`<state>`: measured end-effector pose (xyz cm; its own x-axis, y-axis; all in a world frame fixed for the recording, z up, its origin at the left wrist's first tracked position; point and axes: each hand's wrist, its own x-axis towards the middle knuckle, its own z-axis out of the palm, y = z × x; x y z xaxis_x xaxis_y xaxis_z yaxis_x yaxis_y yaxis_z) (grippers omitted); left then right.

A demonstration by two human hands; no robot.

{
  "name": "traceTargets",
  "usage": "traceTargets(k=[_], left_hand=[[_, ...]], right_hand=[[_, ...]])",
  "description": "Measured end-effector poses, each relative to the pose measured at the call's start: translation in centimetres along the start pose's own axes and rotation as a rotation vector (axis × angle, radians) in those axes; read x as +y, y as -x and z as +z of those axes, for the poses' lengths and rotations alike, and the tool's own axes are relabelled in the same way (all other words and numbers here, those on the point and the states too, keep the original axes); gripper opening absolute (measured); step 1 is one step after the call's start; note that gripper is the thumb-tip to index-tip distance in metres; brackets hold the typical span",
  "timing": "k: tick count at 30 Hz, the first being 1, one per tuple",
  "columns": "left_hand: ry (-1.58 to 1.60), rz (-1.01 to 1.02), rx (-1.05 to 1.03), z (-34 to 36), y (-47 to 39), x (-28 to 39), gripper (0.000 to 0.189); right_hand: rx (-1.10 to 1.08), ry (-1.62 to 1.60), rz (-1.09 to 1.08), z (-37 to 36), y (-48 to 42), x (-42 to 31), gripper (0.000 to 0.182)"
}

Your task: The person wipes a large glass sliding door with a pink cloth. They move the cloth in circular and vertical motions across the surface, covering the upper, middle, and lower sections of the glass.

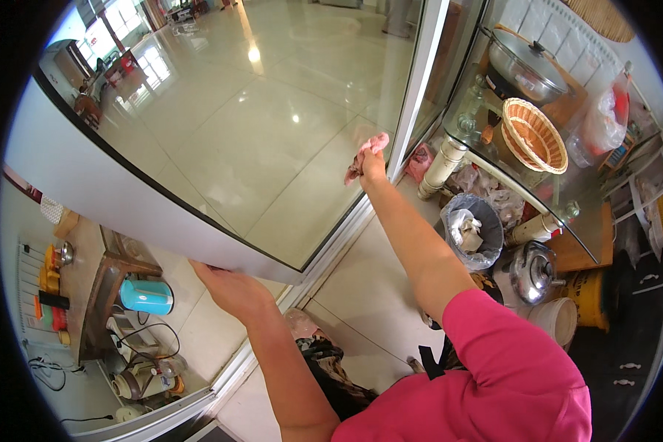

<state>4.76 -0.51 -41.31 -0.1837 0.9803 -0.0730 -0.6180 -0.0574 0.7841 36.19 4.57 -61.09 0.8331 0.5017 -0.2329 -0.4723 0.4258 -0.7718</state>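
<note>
A crumpled pink cloth (pixel 359 160) is in my right hand (pixel 373 166), which presses it to the glass pane (pixel 276 138) near the upright metal frame (pixel 414 83). The pane belongs to a glass door with a wide silver-grey frame (pixel 143 188) and a black seal. My left hand (pixel 235 290) holds the edge of that wide frame, low and to the left. Some of its fingers are hidden at the edge. Through the glass a shiny tiled floor shows, with bright reflections.
A glass-topped shelf (pixel 530 190) at right bears a wicker basket (pixel 535 135) and a lidded steel pan (pixel 527 66). Below stand a lined waste bin (pixel 472 235) and a steel kettle (pixel 532 272). At left, a turquoise kettle (pixel 146 296) is beside a wooden table (pixel 94 287). A floor track (pixel 331 243) runs underneath.
</note>
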Motion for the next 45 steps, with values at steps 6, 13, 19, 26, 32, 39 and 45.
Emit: traceTargets(k=[6,13,19,26,32,39,45], left_hand=[[0.029,-0.031,-0.005,-0.4,0.0,0.3,0.045],[0.022,-0.030,-0.016,-0.9,-0.5,-0.1,0.046],[-0.037,-0.011,-0.054,-1.1,-0.5,0.0,0.044],[-0.191,0.010,0.025,-4.5,-1.1,-0.9,0.054],[-0.683,0.738,-0.012,-4.1,5.7,-0.8,0.051],[-0.800,0.444,-0.780,-0.5,18.3,-6.2,0.086],[-0.425,-0.064,-0.685,4.1,16.4,-9.0,0.063]], right_hand=[[0.025,-0.105,0.071,7.5,2.7,-7.7,0.008],[-0.060,0.369,-1.198,19.1,10.8,-15.7,0.031],[-0.446,0.675,-1.235,11.5,18.5,-8.1,0.053],[-0.647,-0.094,0.380,-1.4,20.7,-12.2,0.040],[-0.758,-0.354,0.451,-5.9,22.6,-17.6,0.050],[-0.855,-0.337,0.402,-6.5,22.9,-18.0,0.047],[-0.859,0.297,0.011,-6.3,24.5,-14.2,0.051]])
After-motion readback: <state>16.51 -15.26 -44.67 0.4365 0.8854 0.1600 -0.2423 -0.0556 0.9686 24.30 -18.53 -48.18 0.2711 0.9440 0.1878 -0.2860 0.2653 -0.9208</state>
